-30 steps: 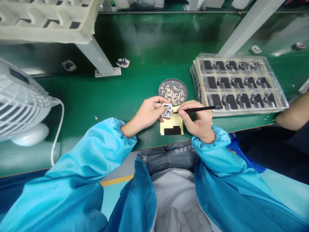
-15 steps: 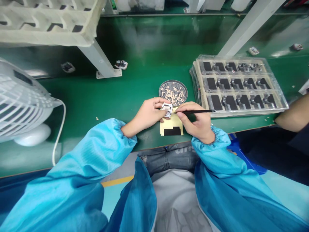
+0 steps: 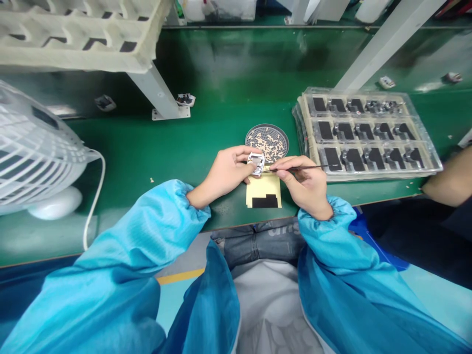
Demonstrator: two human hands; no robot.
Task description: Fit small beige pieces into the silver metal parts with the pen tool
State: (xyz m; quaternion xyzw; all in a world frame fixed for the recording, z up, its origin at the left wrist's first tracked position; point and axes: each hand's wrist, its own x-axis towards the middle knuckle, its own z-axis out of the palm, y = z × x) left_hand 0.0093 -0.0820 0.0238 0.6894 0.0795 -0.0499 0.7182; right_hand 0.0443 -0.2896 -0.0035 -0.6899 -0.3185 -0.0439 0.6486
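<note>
My left hand (image 3: 228, 172) pinches a small silvery metal part (image 3: 255, 163) just above the green bench. My right hand (image 3: 304, 184) grips thin black tweezers (image 3: 302, 168), whose tip touches the part's right side. Under both hands lies a yellow sheet (image 3: 264, 191) with black patches on it. Just behind the part sits a round dark dish (image 3: 268, 140) filled with several tiny pale pieces.
A clear plastic tray (image 3: 368, 132) with rows of black parts lies at the right. A white fan (image 3: 37, 152) with its cord stands at the left. White frame legs (image 3: 158, 93) rise from the bench. Another person's arm (image 3: 450, 179) reaches in at the far right.
Both hands keep their hold; the tweezers tip stays at the part. The view has shifted slightly, little else differs.
</note>
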